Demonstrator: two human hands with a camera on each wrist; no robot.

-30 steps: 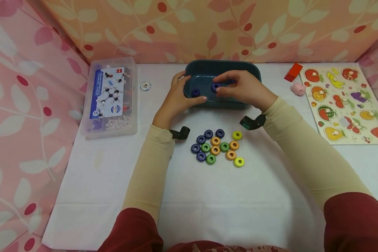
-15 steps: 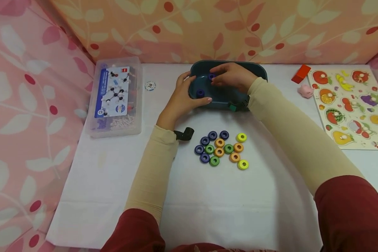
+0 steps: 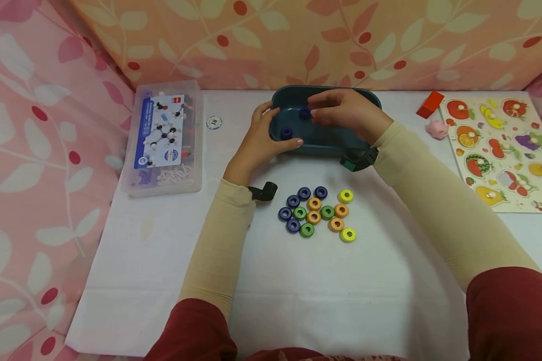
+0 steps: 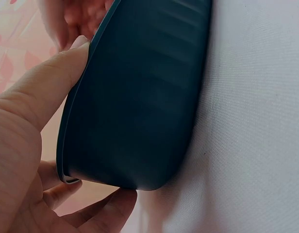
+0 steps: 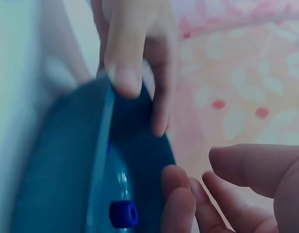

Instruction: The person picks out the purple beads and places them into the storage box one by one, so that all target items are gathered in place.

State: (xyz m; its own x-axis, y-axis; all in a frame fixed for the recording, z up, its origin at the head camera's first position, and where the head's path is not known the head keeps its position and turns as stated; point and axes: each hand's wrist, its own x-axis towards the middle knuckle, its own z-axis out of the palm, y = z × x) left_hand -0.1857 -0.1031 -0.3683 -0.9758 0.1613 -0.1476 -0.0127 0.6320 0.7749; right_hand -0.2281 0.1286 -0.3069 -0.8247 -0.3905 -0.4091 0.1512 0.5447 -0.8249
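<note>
My left hand (image 3: pixel 262 138) grips the left end of a dark teal plastic tub (image 3: pixel 325 150), thumb over the near rim and fingers around the end wall. In the left wrist view the tub's outer wall (image 4: pixel 140 97) fills the middle. One dark blue ring bead (image 3: pixel 286 133) lies inside by my left thumb. Another blue bead (image 3: pixel 304 114) rests farther back, just left of my right hand (image 3: pixel 348 113). The right hand hovers over the tub, thumb and fingers apart with nothing between them. In the right wrist view a blue bead (image 5: pixel 124 214) sits below its fingertips.
Several blue, green, orange and yellow ring beads (image 3: pixel 313 217) lie on the white cloth before the tub. At left stands a clear molecule-kit case (image 3: pixel 162 135) beside a round chip (image 3: pixel 214 123). A red block (image 3: pixel 430 104), pink piggy figure (image 3: pixel 436 129) and fruit puzzle board (image 3: pixel 501 145) lie right.
My right hand pinched a blue bead, carried it deeper into the tub, let it go and drew back to the right. The left hand keeps its hold on the tub.
</note>
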